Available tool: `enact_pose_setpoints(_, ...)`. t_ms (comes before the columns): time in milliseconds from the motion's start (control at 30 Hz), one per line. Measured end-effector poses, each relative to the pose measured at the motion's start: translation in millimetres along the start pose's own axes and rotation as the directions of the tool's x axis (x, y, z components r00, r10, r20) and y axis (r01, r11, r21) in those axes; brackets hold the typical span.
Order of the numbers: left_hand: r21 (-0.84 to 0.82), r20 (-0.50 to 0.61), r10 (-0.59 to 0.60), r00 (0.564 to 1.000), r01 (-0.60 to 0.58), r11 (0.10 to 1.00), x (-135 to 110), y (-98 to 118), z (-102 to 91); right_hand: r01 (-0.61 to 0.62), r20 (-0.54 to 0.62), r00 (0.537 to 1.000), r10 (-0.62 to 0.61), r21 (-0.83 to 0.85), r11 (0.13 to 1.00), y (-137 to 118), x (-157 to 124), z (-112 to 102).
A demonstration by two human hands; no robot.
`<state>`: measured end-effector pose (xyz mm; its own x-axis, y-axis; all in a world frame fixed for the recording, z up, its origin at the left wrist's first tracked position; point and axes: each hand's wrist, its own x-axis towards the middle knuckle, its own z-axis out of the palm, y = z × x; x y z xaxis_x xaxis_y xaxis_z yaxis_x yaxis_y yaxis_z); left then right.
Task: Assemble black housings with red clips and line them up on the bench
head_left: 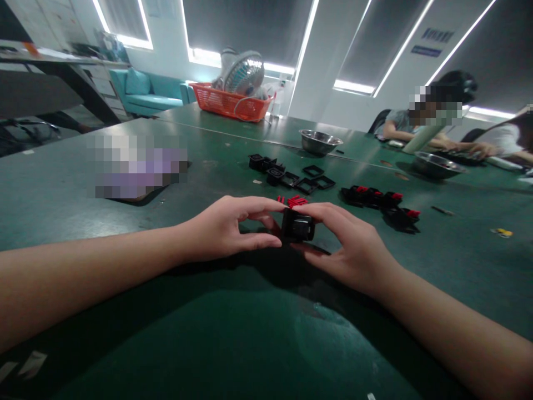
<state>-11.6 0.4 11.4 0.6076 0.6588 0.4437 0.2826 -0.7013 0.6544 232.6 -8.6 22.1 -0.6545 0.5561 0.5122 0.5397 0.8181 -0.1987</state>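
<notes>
Between my two hands is a small black plastic housing (300,225), held just above the green table (233,333). My left hand (237,228) has its thumb and fingers curved against the housing's left side. From the right, my right hand (350,239) grips it with fingers over the top and thumb side below. Small red plastic pieces (297,201) lie right behind the housing. Farther back are several black square frames (307,185) and black blocks (275,175). To the right sits a group of black parts with red inserts (370,197).
A metal bowl (320,142) stands behind the parts, and another metal bowl (437,165) is near two people at the right. An orange basket (233,103) holding a fan (245,72) is at the back. A blurred purple item (141,172) lies left. Yellow bits (503,233) lie far right.
</notes>
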Motion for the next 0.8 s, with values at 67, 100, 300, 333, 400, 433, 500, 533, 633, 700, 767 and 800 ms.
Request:
enact_pose_setpoints(67,0.020,0.002,0.011,1.000,-0.011,1.000,-0.6,-1.0,-1.0,-0.014,0.017,1.000,0.014,0.015,1.000,0.1,0.1,0.9)
enact_pose_setpoints(100,0.033,-0.004,0.011,1.000,-0.011,0.999,-0.8,-1.5,-1.3,-0.023,0.026,0.999,0.022,0.023,0.999,0.0,-0.1,1.5)
enact_pose_setpoints(300,0.085,-0.030,0.012,0.999,-0.009,0.996,0.1,-3.8,-1.9,-0.142,0.059,0.989,0.137,0.097,0.985,-0.4,-2.9,4.8)
enact_pose_setpoints(333,0.088,-0.037,0.005,0.999,-0.001,0.996,0.5,-3.8,-1.9,-0.153,0.058,0.987,0.147,0.112,0.982,-0.1,-3.4,4.9)
enact_pose_setpoints(400,0.091,-0.036,-0.014,0.999,0.017,0.996,1.1,-3.3,-1.9,-0.164,0.059,0.986,0.157,0.146,0.976,1.1,-4.3,4.9)
enact_pose_setpoints(433,0.091,-0.029,-0.024,0.999,0.026,0.996,1.3,-2.9,-1.9,-0.170,0.063,0.985,0.162,0.164,0.972,1.9,-4.5,4.9)
enact_pose_setpoints(500,0.090,-0.009,-0.045,0.999,0.045,0.995,1.6,-2.0,-1.7,-0.183,0.077,0.982,0.170,0.208,0.961,3.5,-4.6,5.1)
enact_pose_setpoints(533,0.090,0.001,-0.054,0.999,0.053,0.994,1.6,-1.7,-1.6,-0.189,0.085,0.981,0.174,0.231,0.954,4.2,-4.5,5.3)
enact_pose_setpoints(633,0.099,0.017,-0.075,0.997,0.073,0.992,1.4,-1.2,-1.1,-0.206,0.098,0.978,0.185,0.300,0.932,5.5,-3.9,5.6)
enact_pose_setpoints(700,0.112,0.026,-0.079,0.997,0.076,0.991,1.1,-1.5,-1.0,-0.215,0.090,0.976,0.196,0.324,0.921,5.8,-3.7,5.3)
enact_pose_setpoints(767,0.124,0.043,-0.070,0.997,0.064,0.990,0.8,-2.0,-0.9,-0.216,0.072,0.976,0.204,0.327,0.920,6.1,-3.8,4.7)
enact_pose_setpoints(800,0.128,0.055,-0.060,0.997,0.053,0.990,0.6,-2.2,-1.0,-0.213,0.063,0.977,0.203,0.322,0.922,6.3,-4.1,4.4)
